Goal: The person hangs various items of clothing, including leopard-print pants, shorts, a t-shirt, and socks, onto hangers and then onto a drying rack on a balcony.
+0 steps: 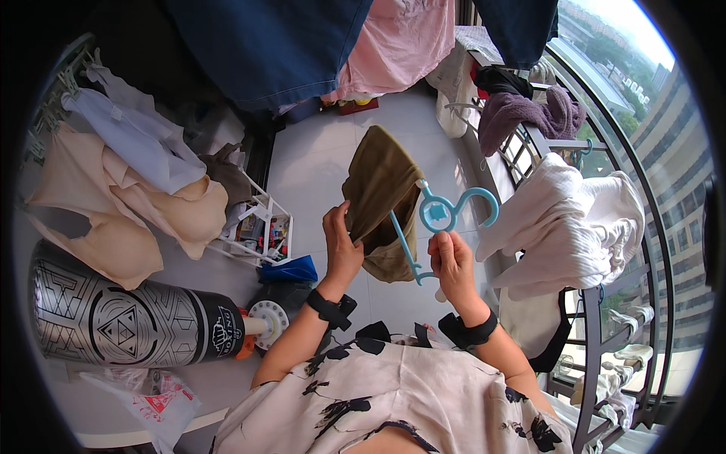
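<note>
An olive-brown cloth garment [381,176] hangs in front of me, partly over a light-blue plastic clothes hanger [437,213]. One end of the hanger reaches into the cloth's opening, so that part is hidden. My left hand [343,241] grips the garment's left edge between thumb and fingers. With my right hand [452,261] I pinch the hanger just below its ring, and its hook points right. The hanger's lower arm, with a small notch, lies outside the cloth.
Beige and white garments [125,187] hang at left above a boxing stand [130,323]. A white rack [249,249] stands beyond it. Dark-blue and pink clothes [397,45] hang ahead. On the right, a window railing [592,340] carries a white garment [590,221] and a purple cloth [527,119].
</note>
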The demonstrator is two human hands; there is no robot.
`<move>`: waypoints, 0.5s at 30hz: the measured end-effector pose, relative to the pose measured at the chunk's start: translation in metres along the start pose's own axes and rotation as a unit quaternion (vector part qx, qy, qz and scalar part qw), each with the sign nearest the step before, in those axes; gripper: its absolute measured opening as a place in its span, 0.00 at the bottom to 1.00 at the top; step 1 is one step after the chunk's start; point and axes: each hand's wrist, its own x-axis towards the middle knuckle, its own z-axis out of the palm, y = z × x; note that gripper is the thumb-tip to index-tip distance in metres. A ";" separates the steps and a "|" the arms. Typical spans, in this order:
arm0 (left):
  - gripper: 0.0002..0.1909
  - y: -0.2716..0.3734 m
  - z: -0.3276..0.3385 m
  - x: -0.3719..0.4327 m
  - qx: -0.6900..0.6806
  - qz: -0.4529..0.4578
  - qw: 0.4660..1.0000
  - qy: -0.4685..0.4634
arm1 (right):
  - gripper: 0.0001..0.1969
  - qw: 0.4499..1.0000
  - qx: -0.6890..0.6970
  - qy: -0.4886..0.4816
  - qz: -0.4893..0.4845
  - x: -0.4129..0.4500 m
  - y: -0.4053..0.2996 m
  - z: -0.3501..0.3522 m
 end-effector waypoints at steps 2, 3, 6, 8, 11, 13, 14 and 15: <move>0.35 -0.018 0.019 -0.020 -0.008 -0.049 0.998 -0.044 | 0.17 0.993 0.112 0.014 0.035 0.011 -0.010 0.003; 0.35 -0.016 0.024 -0.023 -0.016 -0.050 0.997 -0.048 | 0.17 0.987 0.154 0.011 0.054 0.016 -0.007 -0.002; 0.26 -0.006 0.036 -0.032 -0.055 -0.066 0.990 -0.112 | 0.15 0.954 0.280 0.059 0.090 0.027 0.004 0.005; 0.23 0.003 0.039 -0.037 -0.093 -0.095 0.978 -0.163 | 0.17 0.942 0.302 0.118 0.092 0.041 0.014 0.007; 0.17 0.014 0.039 -0.039 -0.165 -0.132 0.950 -0.228 | 0.17 0.937 0.281 0.178 0.104 0.053 0.050 0.002; 0.17 0.017 0.037 -0.038 -0.163 -0.118 0.951 -0.237 | 0.17 0.940 0.258 0.197 0.104 0.056 0.069 0.002; 0.17 0.022 0.037 -0.039 -0.164 -0.119 0.949 -0.241 | 0.17 0.932 0.253 0.242 0.097 0.060 0.077 0.000; 0.17 0.028 0.035 -0.040 -0.150 -0.103 0.951 -0.251 | 0.17 0.922 0.247 0.285 0.089 0.063 0.078 0.000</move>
